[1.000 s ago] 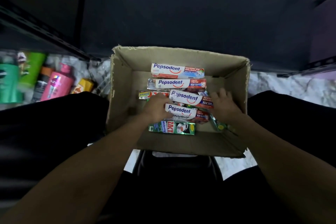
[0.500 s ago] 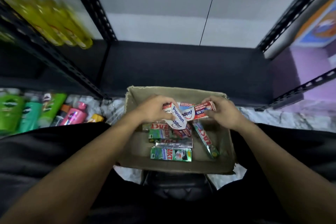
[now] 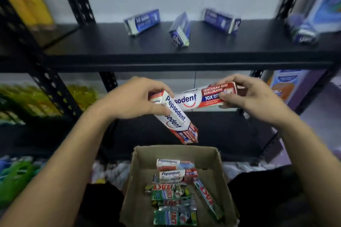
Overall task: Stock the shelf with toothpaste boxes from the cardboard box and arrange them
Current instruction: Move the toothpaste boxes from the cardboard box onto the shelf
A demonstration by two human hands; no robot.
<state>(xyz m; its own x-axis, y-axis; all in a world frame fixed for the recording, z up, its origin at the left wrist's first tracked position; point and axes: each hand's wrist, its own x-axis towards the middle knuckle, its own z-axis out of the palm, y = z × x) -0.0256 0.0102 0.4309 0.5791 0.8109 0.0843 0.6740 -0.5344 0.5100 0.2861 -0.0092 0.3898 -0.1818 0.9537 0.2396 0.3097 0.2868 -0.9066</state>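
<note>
Our left hand (image 3: 132, 99) grips the tilted box (image 3: 177, 121), our right hand (image 3: 252, 97) pinches the end of the level box (image 3: 191, 98): light, crushable card, we judge.

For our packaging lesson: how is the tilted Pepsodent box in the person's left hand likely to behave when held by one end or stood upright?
Probably stiff: the Pepsodent box juts out straight though the left hand grips only its upper end. Likely light, since that end grip carries it. Stood upright it may tip, being long and narrow.
</note>
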